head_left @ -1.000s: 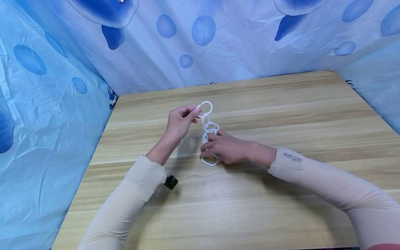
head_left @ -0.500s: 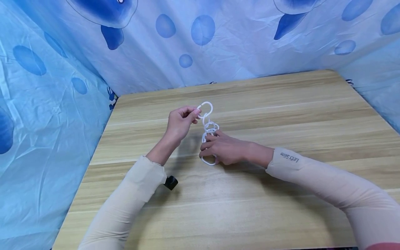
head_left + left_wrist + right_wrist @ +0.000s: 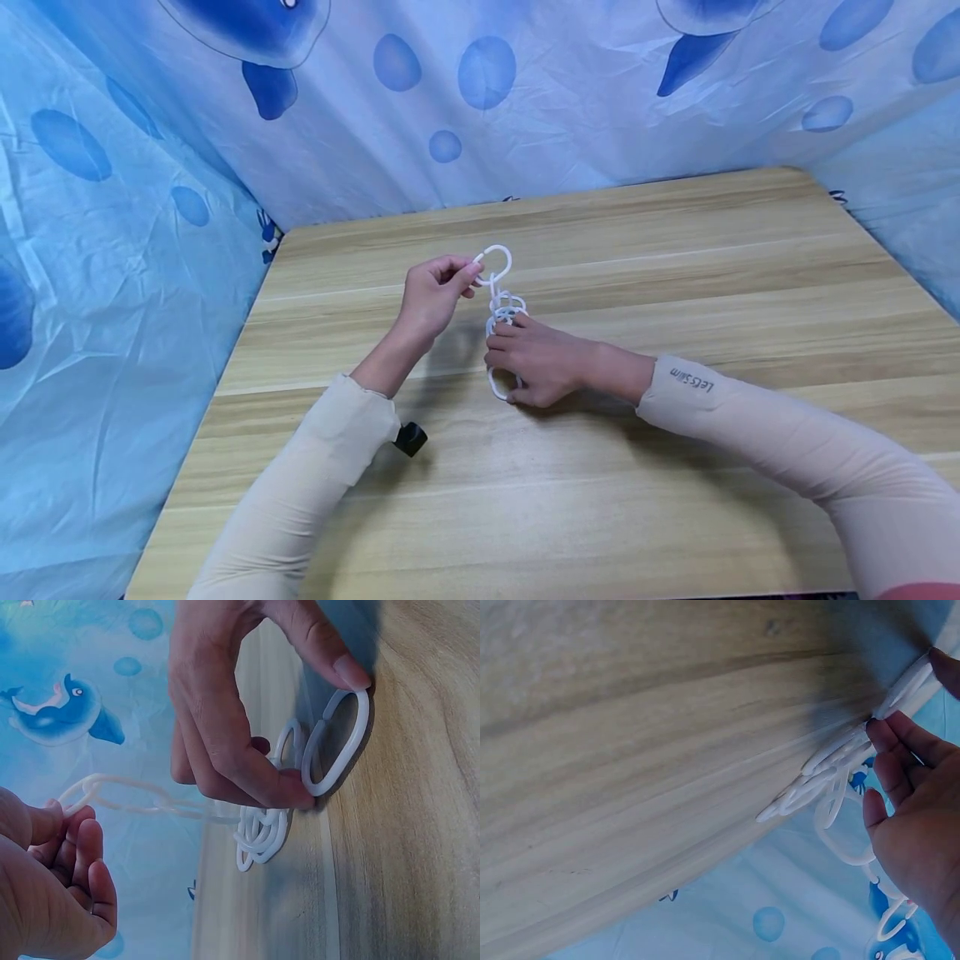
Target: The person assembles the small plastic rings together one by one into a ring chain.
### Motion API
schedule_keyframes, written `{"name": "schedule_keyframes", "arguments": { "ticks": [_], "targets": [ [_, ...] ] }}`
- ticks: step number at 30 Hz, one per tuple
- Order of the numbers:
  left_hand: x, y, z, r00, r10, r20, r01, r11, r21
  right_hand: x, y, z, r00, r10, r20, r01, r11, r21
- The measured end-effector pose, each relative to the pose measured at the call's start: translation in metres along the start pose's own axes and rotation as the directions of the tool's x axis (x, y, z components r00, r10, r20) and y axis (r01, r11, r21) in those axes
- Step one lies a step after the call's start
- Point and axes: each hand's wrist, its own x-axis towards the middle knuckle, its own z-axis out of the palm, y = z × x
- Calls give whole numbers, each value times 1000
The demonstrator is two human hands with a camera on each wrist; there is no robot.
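Note:
A chain of white plastic rings (image 3: 509, 306) runs between my hands over the wooden table. With thumb and fingertips, my left hand (image 3: 435, 293) pinches the top ring (image 3: 510, 260), which has a small gap in its loop, and holds it up. My right hand (image 3: 546, 358) is low over the other end of the chain. Its thumb and a fingertip grip an oval end ring (image 3: 349, 746) from opposite ends, close to the tabletop; a split shows in that ring's side. Several linked rings (image 3: 262, 832) bunch up beside the right fingers, partly hidden by them in the head view.
The wood-grain table (image 3: 675, 500) spreads around both arms. Blue curtains (image 3: 555, 117) with sea-animal prints stand behind it and at its sides. A black device (image 3: 410, 438) sticks out from under the left sleeve.
The right thumb has come out to the near end of the end ring, and that hand has shifted slightly. The left hand has stayed nearly still.

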Motion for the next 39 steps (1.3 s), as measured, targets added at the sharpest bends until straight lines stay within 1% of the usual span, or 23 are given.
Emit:
{"name": "schedule_keyframes", "arguments": {
  "ticks": [4,7,10,14,16,19,22,24,27,31,34,39],
  "targets": [
    [1,0,-1,1000,-1,2,1,1000,-1,1,1,2,998,-35,-47,33,998,-50],
    [1,0,-2,1000,-3,4,3,1000,-2,3,2,-1,994,-40,-97,35,998,-56],
    [0,1,-2,1000,0,5,0,1000,-7,3,3,-13,990,-9,-137,7,1000,-14],
    [1,2,-3,1000,9,-2,-9,1000,-9,0,11,-33,979,80,-187,-64,994,90],
    [1,2,-3,1000,13,-2,-13,1000,-9,-2,16,-41,967,129,-218,-99,985,143],
    [2,3,-2,1000,19,2,-18,1000,-5,-7,24,-51,949,187,-256,-140,972,191],
    [2,3,-1,1000,23,4,-23,1000,0,-13,31,-60,930,221,-292,-161,963,217],
    [3,3,-1,1000,24,2,-24,1000,0,-15,36,-66,916,236,-325,-166,959,229],
    [2,3,-1,1000,15,0,-15,1000,-3,-17,44,-73,889,247,-386,-159,956,247],
    [1,1,0,1000,-6,23,5,1000,13,-20,51,-80,851,266,-454,-142,947,288],
    [0,0,2,999,-11,42,10,1000,28,-23,53,-81,831,290,-475,-145,937,319],
    [-2,-3,3,998,-11,55,10,1000,26,-24,52,-80,806,340,-485,-166,916,366]
  ]
}}
